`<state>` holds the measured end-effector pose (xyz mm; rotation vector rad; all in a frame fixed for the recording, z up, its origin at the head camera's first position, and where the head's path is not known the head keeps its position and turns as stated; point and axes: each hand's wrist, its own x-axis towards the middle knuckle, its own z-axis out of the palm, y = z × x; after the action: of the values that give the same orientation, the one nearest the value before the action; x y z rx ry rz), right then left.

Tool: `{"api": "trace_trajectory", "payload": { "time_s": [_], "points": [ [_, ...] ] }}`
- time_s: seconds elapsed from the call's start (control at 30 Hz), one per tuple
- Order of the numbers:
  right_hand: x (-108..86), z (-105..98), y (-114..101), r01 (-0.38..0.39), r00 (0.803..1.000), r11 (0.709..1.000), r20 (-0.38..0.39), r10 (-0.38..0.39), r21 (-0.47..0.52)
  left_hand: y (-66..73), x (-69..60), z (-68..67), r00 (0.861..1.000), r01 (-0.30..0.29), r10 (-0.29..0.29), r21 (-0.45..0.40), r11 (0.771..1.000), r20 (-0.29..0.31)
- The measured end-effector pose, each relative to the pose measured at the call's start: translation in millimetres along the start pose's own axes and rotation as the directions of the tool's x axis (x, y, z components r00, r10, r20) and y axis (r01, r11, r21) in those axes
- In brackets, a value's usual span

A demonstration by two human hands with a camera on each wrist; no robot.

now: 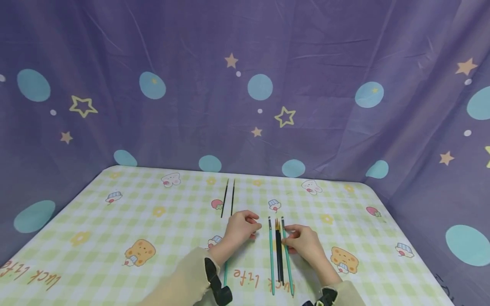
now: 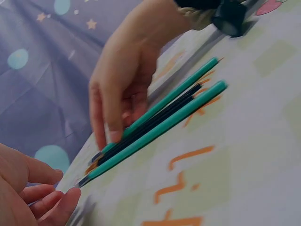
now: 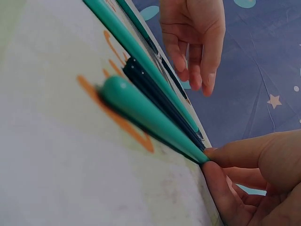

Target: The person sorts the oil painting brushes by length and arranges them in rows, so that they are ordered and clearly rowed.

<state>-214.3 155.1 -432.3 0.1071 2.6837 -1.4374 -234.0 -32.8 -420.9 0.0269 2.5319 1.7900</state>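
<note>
In the head view, my right hand (image 1: 304, 243) pinches the right-hand teal brush (image 1: 288, 265) near its metal collar, with the brush lying on the cloth. Beside it lie several black brushes (image 1: 280, 259) with golden tips, and then another teal brush (image 1: 272, 259), all roughly parallel. Left of this group is my left hand (image 1: 240, 227), fingers relaxed and holding nothing. The right wrist view shows the thumb and a finger of my right hand (image 3: 249, 174) meeting on the teal brush (image 3: 150, 115). In the left wrist view, my left hand (image 2: 28, 190) is near a teal brush's tip (image 2: 84, 181) without gripping it.
Two thin black brushes (image 1: 224, 199) (image 1: 232, 197) lie farther back, left of centre. Another teal brush (image 1: 226, 274) is partly hidden by my left forearm. A green-checked cloth (image 1: 183, 238) covers the table, and a purple curtain (image 1: 214, 127) hangs behind it.
</note>
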Motion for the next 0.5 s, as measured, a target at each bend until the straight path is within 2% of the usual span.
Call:
{"api": "trace_trajectory", "payload": {
  "time_s": [0.2, 0.5],
  "points": [
    [-0.5, 0, -1, 0.002, 1.000, 1.000, -0.004, -0.002, 0.011, -2.3, -9.3, 13.3, 0.999, 0.001, -0.002, 0.035, 0.999, 0.034],
    [-0.3, -1, -1, -0.001, 1.000, 1.000, 0.001, 0.001, -0.005, -4.9, -14.4, 27.2, 0.998, -0.012, 0.009, 0.042, 0.999, 0.064]
  ]
}}
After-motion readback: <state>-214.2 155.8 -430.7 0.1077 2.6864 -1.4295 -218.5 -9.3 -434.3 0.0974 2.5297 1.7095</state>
